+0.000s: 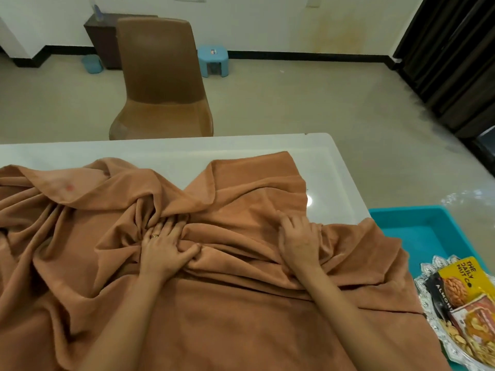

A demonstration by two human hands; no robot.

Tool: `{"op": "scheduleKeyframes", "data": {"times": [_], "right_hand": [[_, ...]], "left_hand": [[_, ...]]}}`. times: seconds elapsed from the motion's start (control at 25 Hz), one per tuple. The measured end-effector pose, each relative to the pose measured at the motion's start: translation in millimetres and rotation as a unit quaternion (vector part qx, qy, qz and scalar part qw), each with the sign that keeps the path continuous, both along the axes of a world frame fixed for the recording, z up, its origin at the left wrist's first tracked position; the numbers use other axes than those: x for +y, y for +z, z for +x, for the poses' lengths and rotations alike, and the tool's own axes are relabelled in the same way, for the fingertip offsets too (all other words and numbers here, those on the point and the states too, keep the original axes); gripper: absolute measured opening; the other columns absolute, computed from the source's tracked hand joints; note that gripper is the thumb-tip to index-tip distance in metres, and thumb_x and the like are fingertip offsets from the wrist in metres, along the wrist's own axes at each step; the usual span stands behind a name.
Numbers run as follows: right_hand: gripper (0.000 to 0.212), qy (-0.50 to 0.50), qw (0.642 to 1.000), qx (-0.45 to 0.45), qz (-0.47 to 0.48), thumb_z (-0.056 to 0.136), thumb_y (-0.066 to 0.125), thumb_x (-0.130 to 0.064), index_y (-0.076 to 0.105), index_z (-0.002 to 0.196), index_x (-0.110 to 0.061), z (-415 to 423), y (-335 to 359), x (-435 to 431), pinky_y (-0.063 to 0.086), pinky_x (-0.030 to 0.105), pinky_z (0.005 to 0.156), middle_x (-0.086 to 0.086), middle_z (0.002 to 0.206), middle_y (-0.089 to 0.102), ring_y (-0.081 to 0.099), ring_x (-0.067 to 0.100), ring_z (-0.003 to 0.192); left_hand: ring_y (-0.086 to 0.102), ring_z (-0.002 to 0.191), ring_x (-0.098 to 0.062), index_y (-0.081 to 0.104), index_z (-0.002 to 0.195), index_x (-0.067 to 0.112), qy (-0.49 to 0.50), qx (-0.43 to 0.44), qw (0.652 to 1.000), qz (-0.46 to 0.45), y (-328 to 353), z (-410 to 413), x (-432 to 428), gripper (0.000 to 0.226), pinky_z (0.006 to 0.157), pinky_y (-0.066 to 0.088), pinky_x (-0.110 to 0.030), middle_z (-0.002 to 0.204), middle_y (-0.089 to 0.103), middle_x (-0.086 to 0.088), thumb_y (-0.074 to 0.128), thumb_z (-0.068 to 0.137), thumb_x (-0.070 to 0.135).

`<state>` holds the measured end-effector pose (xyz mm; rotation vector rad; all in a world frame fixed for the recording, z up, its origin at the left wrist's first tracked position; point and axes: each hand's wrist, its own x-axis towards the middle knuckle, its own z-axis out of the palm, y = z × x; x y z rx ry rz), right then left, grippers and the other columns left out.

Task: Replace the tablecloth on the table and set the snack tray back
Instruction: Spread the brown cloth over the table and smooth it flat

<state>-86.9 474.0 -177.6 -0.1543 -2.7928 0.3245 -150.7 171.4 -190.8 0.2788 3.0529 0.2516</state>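
1. Across the near side of the white desk (187, 153), in the head view, lies the tablecloth (241, 317). Its long axis runs left to right along the desk, and it hangs over the near edge.
2. One flat corner of the cloth points toward the desk's far right corner. The far strip of the desk and its right side are bare.
3. The cloth is plain rust-brown with a soft, towel-like surface. It is smooth at the desk's near edge and bunched into deep folds at the middle and left. A small red spot (69, 187) shows on a fold at the desk's left.
4. The left hand (163, 250), with a ring (155, 236) on one finger, is at the desk's middle. Its fingers dig into the folds and its thumb pinches a ridge of cloth, so it is grasping the tablecloth.
5. The right hand (296, 239) is toward the desk's right, palm down. Its fingers are curled into a bunch of cloth, grasping it too.
6. The snack tray (424, 274), silver with an embossed rim, is just off the desk's near right corner, over a teal tub (417, 228). The frame cuts it off, so I cannot tell its long axis.
7. A yellow pack (463, 277) on the tray reads "THE DAILY NUT CO", with "ALMON" on its black side. A clear pack of nuts (476, 325) lies beside it, and I cannot read its label.
8. Beyond the desk's far edge stands a brown chair (158, 76), its back turned away from the desk.
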Motion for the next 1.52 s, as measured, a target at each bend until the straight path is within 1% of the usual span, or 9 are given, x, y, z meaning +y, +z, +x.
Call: {"op": "scheduleKeyframes", "data": {"times": [0.16,0.28,0.48,0.76,1.04,1.16,1.28,1.4,1.52], "right_hand": [[0.044,0.151,0.986,-0.033,-0.063,0.091,0.047,-0.017,0.053,0.134,-0.018,28,28,-6,0.049,0.038,0.086,0.008,0.122,0.060,0.057,0.023,0.105],[0.052,-0.065,0.995,-0.012,-0.078,0.091,0.053,-0.012,0.044,0.142,-0.019,26,43,77,0.036,0.043,0.110,0.013,0.149,0.038,0.036,0.028,0.136],[0.082,-0.108,0.966,-0.231,-0.042,0.081,0.012,-0.076,0.006,0.152,-0.035,56,11,162,-0.003,0.043,0.118,0.006,0.161,-0.002,-0.003,0.024,0.148],[0.090,-0.281,0.927,-0.214,-0.123,0.078,0.000,-0.075,-0.008,0.152,-0.025,149,-17,66,-0.007,0.042,0.118,0.011,0.160,-0.010,-0.012,0.027,0.146],[0.074,-0.242,0.945,-0.173,-0.135,0.079,0.035,-0.047,0.036,0.145,-0.014,184,-1,-48,0.025,0.050,0.109,0.026,0.148,0.033,0.022,0.040,0.133],[0.070,-0.230,0.956,-0.143,-0.114,0.086,0.026,-0.051,0.034,0.146,-0.016,168,7,8,0.011,0.045,0.116,0.016,0.153,0.029,0.014,0.034,0.144],[0.060,-0.119,0.962,-0.187,-0.162,0.089,0.033,-0.053,0.040,0.138,-0.019,159,-2,26,0.023,0.042,0.117,0.007,0.149,0.035,0.023,0.025,0.141],[0.019,-0.125,0.969,-0.068,-0.201,0.090,0.040,-0.032,0.054,0.095,-0.022,160,12,15,0.053,0.036,0.072,-0.001,0.093,0.060,0.055,0.017,0.080],[0.020,-0.090,0.984,0.046,-0.145,0.089,0.048,-0.025,0.062,0.097,-0.014,167,32,-12,0.054,0.034,0.059,0.003,0.085,0.065,0.060,0.020,0.067]], "left_hand": [[0.022,0.141,-0.030,0.024,0.150,0.020,0.040,-0.159,0.982,-0.090,38,-50,21,0.086,0.116,0.013,-0.045,0.157,0.020,-0.009,0.035,0.079,0.068],[0.034,0.134,-0.038,0.048,0.133,0.007,0.051,0.057,0.997,-0.015,62,-27,99,0.050,0.114,0.019,-0.052,0.142,0.043,-0.019,0.049,0.087,0.027],[-0.001,0.143,-0.046,0.013,0.149,0.045,-0.019,-0.065,0.992,0.105,32,81,180,0.086,0.106,-0.018,-0.061,0.160,0.003,-0.007,0.028,0.074,0.085],[0.011,0.144,-0.039,-0.018,0.147,0.041,-0.127,-0.052,0.990,-0.018,1,37,124,0.112,0.108,-0.011,-0.063,0.160,-0.005,0.004,0.028,0.060,0.095],[-0.003,0.146,-0.033,-0.010,0.147,0.046,-0.231,-0.187,0.947,-0.119,35,-27,99,0.097,0.113,-0.005,-0.059,0.157,-0.020,0.005,0.049,0.075,0.069],[0.017,0.143,-0.036,0.041,0.141,0.013,-0.085,0.052,0.994,0.032,48,36,135,0.061,0.116,0.008,-0.057,0.154,0.023,-0.018,0.054,0.084,0.030],[0.022,0.142,-0.030,0.046,0.134,0.006,-0.020,0.022,0.975,0.218,37,122,159,0.066,0.119,0.010,-0.048,0.147,0.037,-0.016,0.035,0.090,0.055],[0.009,0.146,-0.029,0.032,0.148,0.019,-0.076,-0.022,0.989,0.125,5,144,143,0.086,0.117,-0.008,-0.043,0.156,0.025,-0.004,0.017,0.085,0.076],[0.013,0.145,-0.032,0.031,0.148,0.021,-0.119,-0.022,0.991,0.051,-8,116,110,0.083,0.115,-0.002,-0.048,0.157,0.023,-0.002,0.019,0.086,0.074]]}}
